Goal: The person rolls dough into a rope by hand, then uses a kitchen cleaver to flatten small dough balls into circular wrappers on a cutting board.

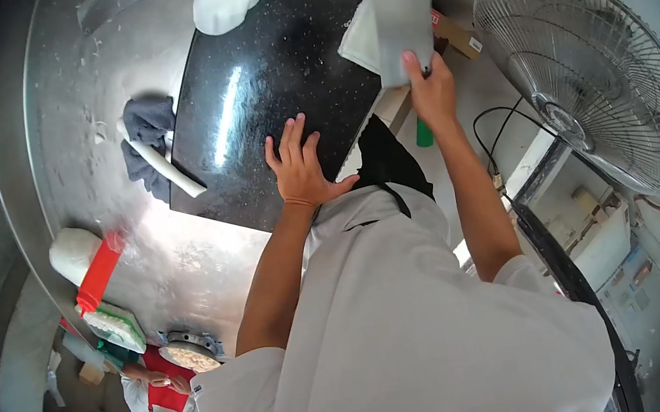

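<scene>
My left hand lies palm down on the glossy black stone slab, near its front edge, with fingers spread and nothing in them. To the right, my right hand grips the near end of a broad, flat grey metal piece, thumb on its face. The piece is blurred, and its kind I cannot tell. A white cloth lies beside it at the slab's right edge. Overlapping thin white discs rest at the slab's far end. Left of the slab, a white rod lies across a dark grey cloth.
A large caged fan stands close on the right, with black cables nearby. On the steel table are a red bottle, a white bundle and a round tray of pale pieces. A person in a red apron works at the lower left.
</scene>
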{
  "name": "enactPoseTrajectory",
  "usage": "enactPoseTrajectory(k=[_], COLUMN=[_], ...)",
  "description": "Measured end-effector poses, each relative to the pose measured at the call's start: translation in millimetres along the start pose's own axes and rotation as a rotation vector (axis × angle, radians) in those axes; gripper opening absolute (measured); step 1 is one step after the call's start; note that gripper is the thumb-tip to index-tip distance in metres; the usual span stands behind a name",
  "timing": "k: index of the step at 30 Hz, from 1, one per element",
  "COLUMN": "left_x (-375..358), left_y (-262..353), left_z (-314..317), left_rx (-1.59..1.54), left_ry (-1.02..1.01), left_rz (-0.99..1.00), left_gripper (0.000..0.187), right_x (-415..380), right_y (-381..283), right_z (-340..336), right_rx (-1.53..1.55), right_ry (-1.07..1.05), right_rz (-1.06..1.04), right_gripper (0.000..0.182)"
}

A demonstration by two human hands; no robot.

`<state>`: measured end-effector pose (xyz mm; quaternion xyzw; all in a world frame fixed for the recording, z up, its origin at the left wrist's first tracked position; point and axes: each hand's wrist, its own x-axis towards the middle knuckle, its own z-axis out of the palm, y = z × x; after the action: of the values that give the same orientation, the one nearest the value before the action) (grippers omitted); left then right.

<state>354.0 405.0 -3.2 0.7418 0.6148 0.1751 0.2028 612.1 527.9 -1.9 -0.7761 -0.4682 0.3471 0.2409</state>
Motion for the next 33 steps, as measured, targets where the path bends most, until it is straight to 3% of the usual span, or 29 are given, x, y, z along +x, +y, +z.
enactPoseTrajectory(k=[6,7,10,13,15,18,19,22,23,26,27,29,32,33], left_x=[3.6,3.8,9.8,11.1,28.4,51.9,46.7,-17.6,-15.2,6.0,22.4,31.5,-9.9,-33.1], left_y=[-3.2,-5.6,-1.2,-5.4,-21.6,-9.2,-6.2,-9.5,-8.4,-31.6,-29.2,-38.1,-25.1,-26.6], left_z=[1.6,3.7,-4.1,-2.3,5.6,-24.6,-25.9,-11.2,-14.9,-8.9,-11.7,-26.7,-37.8,-26.8], left_rx=[-0.042,-0.051,-0.064,-0.119,-0.256,-0.541,-0.388,0.085,0.091,-0.368,-0.671,-0.821,-0.208,0.013], left_ry=[0.099,0.115,0.119,0.132,0.191,0.341,0.338,0.055,0.099,0.220,0.403,0.588,0.252,0.059], left_rz=[0.019,0.040,0.110,0.170,0.169,-0.047,-0.018,0.321,0.296,0.206,-0.020,-0.238,0.170,0.169], left_gripper=[0.092,0.091,0.087,0.080,0.076,0.072,0.078,0.080,0.076,0.071,0.069,0.072,0.081,0.095], right_x=[-38.3,-36.7,-40.8,-92.0,-141.6,-209.8,-236.8,-298.2,-304.3,-318.5,-310.6,-297.2,-252.4,-240.2], right_y=[8.8,-2.0,-23.6,-52.1,-40.8,23.5,48.0,62.3,63.5,74.8,72.2,63.0,56.7,49.3], right_z=[8.4,6.0,-4.0,-21.3,-28.9,-24.2,-23.5,-23.5,-23.5,-13.6,-8.4,11.5,47.6,54.9], right_rx=[-0.102,-0.026,0.067,0.310,0.280,0.187,0.162,0.187,0.211,-0.023,0.118,0.238,-0.013,-0.091], right_ry=[-0.033,0.017,0.075,0.064,0.132,0.234,0.228,0.185,0.171,0.057,-0.109,-0.268,-0.547,-0.620], right_rz=[0.034,-0.053,0.000,0.058,0.028,0.017,0.063,0.129,0.136,0.017,0.113,0.023,-0.171,-0.187], right_gripper=[0.058,0.057,0.055,0.054,0.052,0.051,0.051,0.051,0.051,0.051,0.055,0.057,0.053,0.052])
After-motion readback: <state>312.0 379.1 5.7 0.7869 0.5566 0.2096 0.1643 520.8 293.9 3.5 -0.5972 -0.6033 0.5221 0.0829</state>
